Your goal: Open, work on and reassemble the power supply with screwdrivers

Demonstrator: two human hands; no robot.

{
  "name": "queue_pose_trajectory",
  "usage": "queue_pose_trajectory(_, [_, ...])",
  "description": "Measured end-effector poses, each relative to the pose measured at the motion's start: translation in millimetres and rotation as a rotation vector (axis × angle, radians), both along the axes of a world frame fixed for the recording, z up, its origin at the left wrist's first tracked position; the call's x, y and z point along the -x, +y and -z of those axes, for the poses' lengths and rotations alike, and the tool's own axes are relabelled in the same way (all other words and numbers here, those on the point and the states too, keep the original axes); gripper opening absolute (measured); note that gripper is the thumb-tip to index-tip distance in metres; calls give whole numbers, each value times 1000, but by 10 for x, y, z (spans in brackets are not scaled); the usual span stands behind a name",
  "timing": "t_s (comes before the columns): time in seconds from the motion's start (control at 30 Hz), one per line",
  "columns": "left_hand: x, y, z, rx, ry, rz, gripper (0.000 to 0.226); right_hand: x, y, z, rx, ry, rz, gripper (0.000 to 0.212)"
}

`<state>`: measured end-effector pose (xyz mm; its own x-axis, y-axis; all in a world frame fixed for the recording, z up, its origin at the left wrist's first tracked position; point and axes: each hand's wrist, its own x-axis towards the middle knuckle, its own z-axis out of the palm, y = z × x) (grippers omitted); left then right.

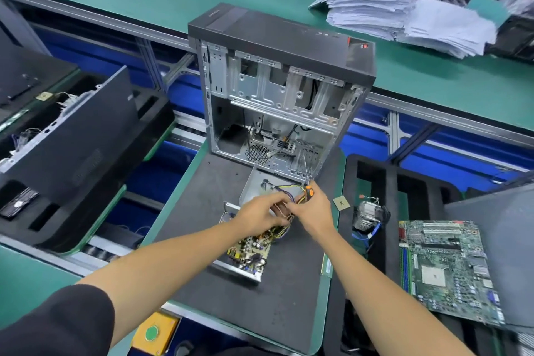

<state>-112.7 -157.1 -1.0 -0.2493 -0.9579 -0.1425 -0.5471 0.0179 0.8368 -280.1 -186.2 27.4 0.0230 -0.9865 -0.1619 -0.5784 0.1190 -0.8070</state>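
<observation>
Head view shows the power supply lying opened on the dark mat, just in front of the emptied computer case that stands upright at the mat's far edge. Its circuit board sits exposed in the metal tray, and the lifted cover rests between tray and case. The right hand grips an orange-handled screwdriver, shaft pointing up toward the case, while its fingers also reach into the wire bundle. The left hand is curled over the same wires, though whether it actually pinches them I cannot tell. Judging by this, the work-on stage is in hand, with reassembly not begun. The next move likely calls for clearing the wires aside, so the tip can reach a board screw without snagging them.
</observation>
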Motion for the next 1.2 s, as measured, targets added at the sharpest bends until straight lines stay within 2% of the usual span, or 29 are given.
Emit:
queue_pose_trajectory(0.07, [8, -14, 3, -12, -19, 10, 39, -10, -15, 10, 3, 9, -1, 39])
queue_pose_trajectory(0.13, [-6, -23, -4, 13, -133, 17, 42, -42, -33, 8, 19, 16, -11, 35])
queue_pose_trajectory(0.23, [-37, 9, -22, 93, -262, 54, 47, -40, 9, 23, 55, -81, -5, 29])
queue_pose_trajectory(0.4, [-50, -43, -16, -40, -190, 23, 48, -51, 106, 65, 63, -200, 55, 25])
queue_pose_trajectory(0.53, [-263, -51, -56, -24, -322, 261, 37, -84, 104, 56, 71, -230, 94, 34])
queue_pose_trajectory(0.6, [-297, -40, -36, -13, -332, 296, 34, -116, 98, 58, 57, -216, 146, 35])
queue_pose_trajectory(0.7, [-281, -58, 2, -25, -260, 237, 27, -156, 98, 60, 44, -158, 199, 31])
queue_pose_trajectory(0.83, [-275, -51, 46, -7, -339, 232, 25, -139, 169, 113, 73, -228, 211, 34])
queue_pose_trajectory(1.03, [-258, -32, 46, 49, -404, 218, 32, -46, 216, 196, 106, -279, 77, 37])
queue_pose_trajectory(1.1, [-254, -21, 52, 71, -417, 212, 34, -37, 198, 188, 109, -273, 89, 39])
queue_pose_trajectory(1.2, [-274, -21, 81, 84, -391, 224, 24, -64, 144, 172, 98, -210, 146, 42])
